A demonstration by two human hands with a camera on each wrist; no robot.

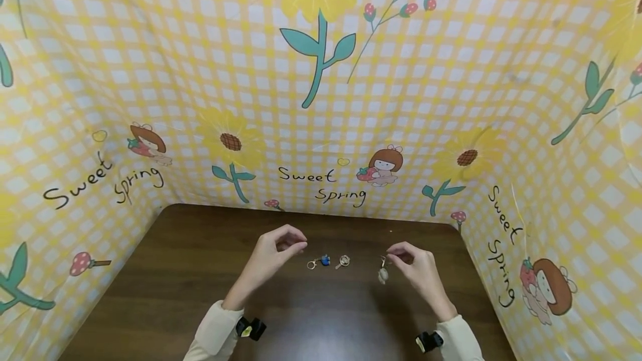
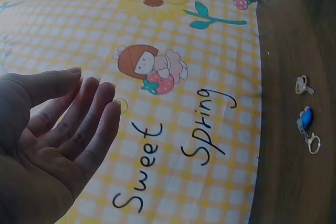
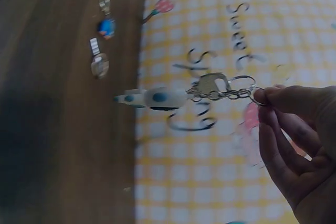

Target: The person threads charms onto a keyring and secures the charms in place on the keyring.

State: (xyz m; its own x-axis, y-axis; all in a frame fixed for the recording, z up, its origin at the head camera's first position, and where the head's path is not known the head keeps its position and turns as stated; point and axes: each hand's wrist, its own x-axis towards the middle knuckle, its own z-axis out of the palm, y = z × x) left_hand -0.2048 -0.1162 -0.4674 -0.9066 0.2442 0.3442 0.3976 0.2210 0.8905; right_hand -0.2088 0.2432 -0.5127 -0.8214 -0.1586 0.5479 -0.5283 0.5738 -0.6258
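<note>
My right hand (image 1: 416, 266) pinches the metal ring of a keychain between thumb and fingertips. From that ring hang a short chain, a gold-toned clasp and a small pale figure (image 3: 160, 98) with blue-green spots, above the table. My left hand (image 1: 273, 255) is held over the table with its fingers loosely bent, the thumb near the fingertips and nothing between them. Just right of it lies a keychain with a blue figure (image 1: 325, 261) and a gold-toned clasp. Beside that lies another small keychain (image 1: 344, 261) with a round charm, between the two hands.
The dark brown wooden table (image 1: 200, 277) runs back to a hanging cloth (image 1: 301, 138) in yellow and white checks. This cloth, printed with flowers and "Sweet Spring", encloses the table at the back and both sides. A black strap device (image 1: 251, 328) sits at the left wrist.
</note>
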